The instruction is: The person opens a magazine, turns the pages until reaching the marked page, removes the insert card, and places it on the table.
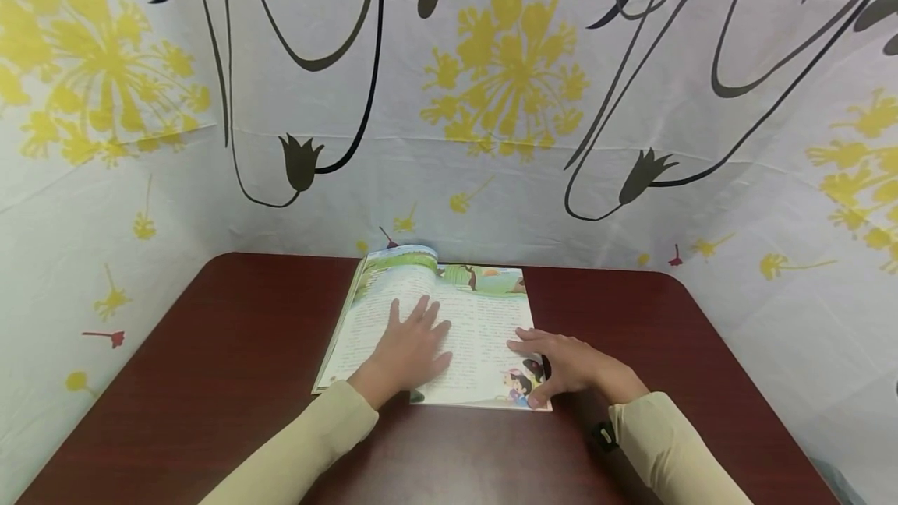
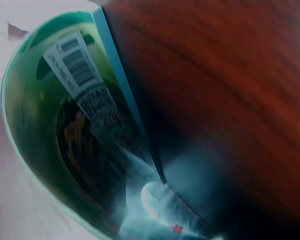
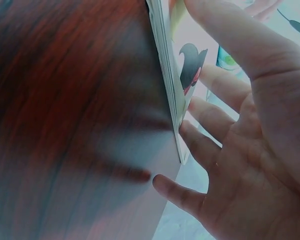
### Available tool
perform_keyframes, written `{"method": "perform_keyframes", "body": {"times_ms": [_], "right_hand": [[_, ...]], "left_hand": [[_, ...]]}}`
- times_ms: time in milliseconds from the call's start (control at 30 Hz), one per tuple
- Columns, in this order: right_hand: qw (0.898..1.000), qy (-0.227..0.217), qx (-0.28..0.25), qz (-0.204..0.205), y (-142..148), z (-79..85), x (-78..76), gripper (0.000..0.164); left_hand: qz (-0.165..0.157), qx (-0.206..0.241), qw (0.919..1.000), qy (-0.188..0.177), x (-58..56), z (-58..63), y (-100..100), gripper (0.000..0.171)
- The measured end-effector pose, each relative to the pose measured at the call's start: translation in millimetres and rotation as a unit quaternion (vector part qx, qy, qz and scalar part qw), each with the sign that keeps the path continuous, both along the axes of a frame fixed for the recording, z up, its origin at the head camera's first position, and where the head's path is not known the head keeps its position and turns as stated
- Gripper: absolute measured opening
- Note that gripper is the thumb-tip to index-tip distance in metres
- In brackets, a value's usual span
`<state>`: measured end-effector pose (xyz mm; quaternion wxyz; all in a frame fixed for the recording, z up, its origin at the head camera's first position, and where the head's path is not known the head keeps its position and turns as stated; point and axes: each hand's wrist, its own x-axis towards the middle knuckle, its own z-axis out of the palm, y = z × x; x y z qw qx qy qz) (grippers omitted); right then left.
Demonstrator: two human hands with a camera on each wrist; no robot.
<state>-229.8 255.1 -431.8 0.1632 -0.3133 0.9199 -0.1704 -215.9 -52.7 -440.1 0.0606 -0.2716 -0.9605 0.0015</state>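
Note:
An open picture book (image 1: 484,333) lies on the table, with printed text and colored drawings on its pages. The left page (image 1: 407,287) bulges upward near its top. My left hand (image 1: 410,349) rests across the middle of the book, fingers spread. At the right page's outer edge, my right hand (image 1: 571,365) touches the paper, its thumb by the lower corner near a cartoon drawing (image 1: 517,382). In the right wrist view, the fingers (image 3: 205,120) lie along the book's edge (image 3: 167,75). The left wrist view has a curved green sheet with a barcode label (image 2: 80,65).
The dark reddish-brown table (image 1: 266,333) has rounded far corners. Behind it and at both sides hangs a white cloth (image 1: 491,201) with yellow flowers and grey stems. A dark band (image 1: 605,436) shows at the right sleeve's cuff.

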Motion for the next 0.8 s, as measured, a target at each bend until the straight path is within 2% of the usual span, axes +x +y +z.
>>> {"method": "perform_keyframes", "body": {"times_ms": [133,267,567,800], "right_hand": [[1.000,-0.004,-0.010,0.001,0.0,-0.3,-0.3,0.096],[1.000,-0.002,-0.016,0.003,-0.5,-0.3,0.0,0.091],[1.000,0.013,-0.021,0.010,-2.1,1.9,1.5,0.081],[1.000,0.003,-0.016,-0.004,-3.1,1.9,0.5,0.080]], "left_hand": [[-0.043,0.012,0.9989,-0.009,3.3,-2.4,7.1,0.056],[-0.073,0.002,0.9972,-0.016,7.4,-3.5,13.9,0.066],[-0.081,-0.006,0.9957,-0.044,13.8,-2.0,21.3,0.083],[-0.080,-0.026,0.9959,-0.033,13.6,-2.2,22.4,0.080]]}}
